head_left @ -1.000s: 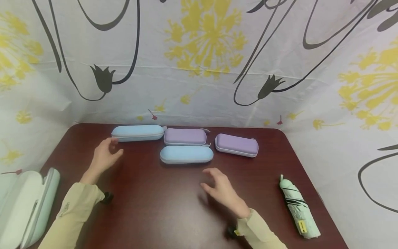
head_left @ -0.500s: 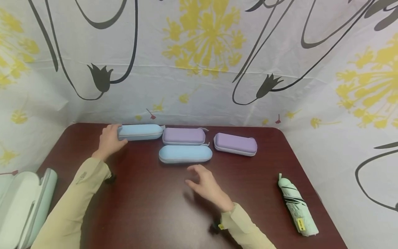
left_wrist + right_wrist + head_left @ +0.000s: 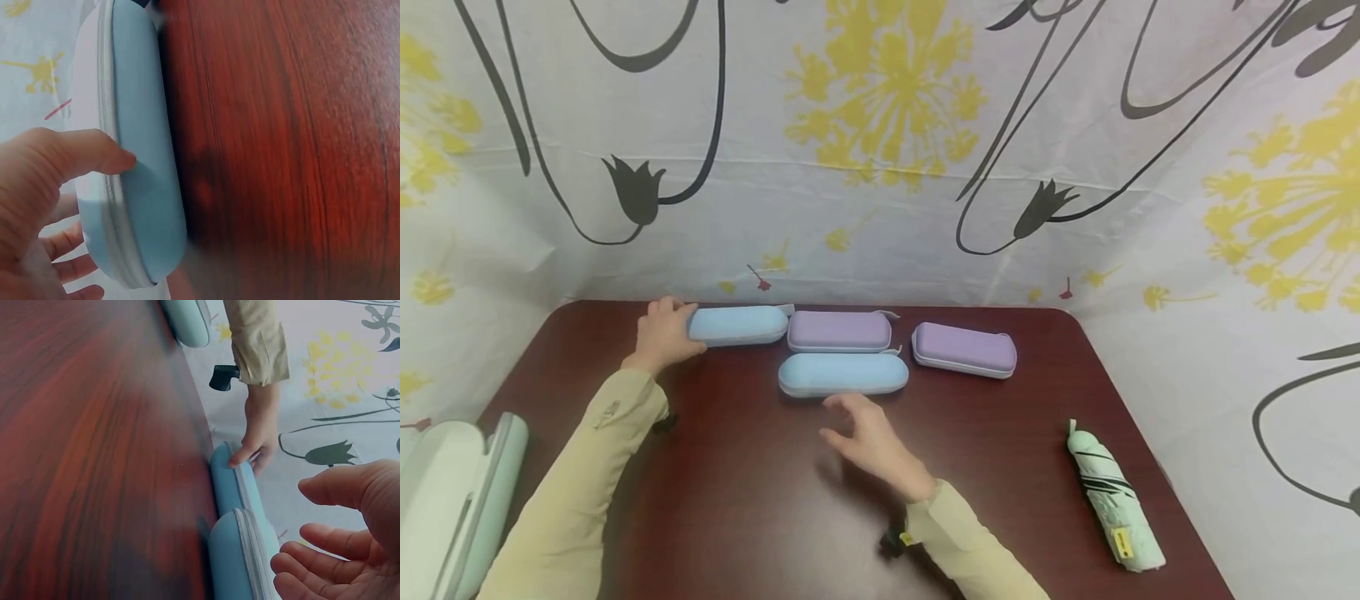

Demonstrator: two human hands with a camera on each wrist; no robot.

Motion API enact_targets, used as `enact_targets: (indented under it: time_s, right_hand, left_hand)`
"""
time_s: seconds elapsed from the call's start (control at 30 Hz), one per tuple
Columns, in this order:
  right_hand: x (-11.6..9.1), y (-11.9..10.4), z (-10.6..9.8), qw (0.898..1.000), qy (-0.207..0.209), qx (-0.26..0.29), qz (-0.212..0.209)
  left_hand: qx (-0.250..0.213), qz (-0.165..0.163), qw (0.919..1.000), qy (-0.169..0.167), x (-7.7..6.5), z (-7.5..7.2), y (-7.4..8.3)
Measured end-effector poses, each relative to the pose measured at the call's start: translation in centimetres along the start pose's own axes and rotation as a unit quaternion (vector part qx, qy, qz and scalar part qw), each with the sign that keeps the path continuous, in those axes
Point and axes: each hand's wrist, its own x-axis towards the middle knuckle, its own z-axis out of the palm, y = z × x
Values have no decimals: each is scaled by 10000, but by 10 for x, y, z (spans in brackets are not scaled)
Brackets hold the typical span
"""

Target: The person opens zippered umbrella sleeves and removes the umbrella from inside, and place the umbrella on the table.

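My left hand [image 3: 661, 337] grips the left end of a light blue zippered case [image 3: 739, 326] at the back left of the table. In the left wrist view, its thumb [image 3: 100, 152] presses across the zipper onto the front side of the case, while the other fingers lie behind it. My right hand [image 3: 872, 442] holds nothing; its thumb and fingers are spread apart, just in front of a second light blue case [image 3: 844, 373]. The right wrist view has this hand [image 3: 344, 550] beside the end of the nearer blue case [image 3: 230, 562].
A purple case [image 3: 839, 331] sits behind the second blue one, and another purple case [image 3: 964, 350] lies to its right. A folded mint umbrella [image 3: 1116, 500] rests near the right edge. A large pale green and white case [image 3: 448, 508] stands at left. Patterned cloth [image 3: 820, 208] hangs behind the table.
My left hand has reached forward and taken hold of the left end of the back blue case. My right hand has moved left along the front of the middle blue case.
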Motion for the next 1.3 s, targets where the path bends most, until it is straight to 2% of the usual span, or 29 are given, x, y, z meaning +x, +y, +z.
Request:
enact_targets:
  time_s: [0.17,0.4,0.63,0.77,0.97,1.07,1.3]
  right_hand:
    - [14,-6,6,9998,24,67,-170]
    - [36,-14,13,9995,76,292,41]
    - [51,-17,18,9989,230,387,128]
    - [55,-20,21,9988,191,414,178]
    - [59,-21,23,9989,191,377,191]
    - [59,-22,26,9985,179,486,196]
    - [57,-24,33,9988,53,464,174]
  left_hand:
    - [-93,82,9999,23,-2,-2,0]
    - [-116,114,9998,-124,0,1,-6]
    - [391,137,9986,-324,-4,6,-6]
    - [395,108,9985,-355,-10,3,-7]
    - [398,16,9975,-581,-26,-5,-10]
    - [402,43,9972,-636,-39,-9,-11]
    - [455,244,9976,-453,-77,-13,-14]
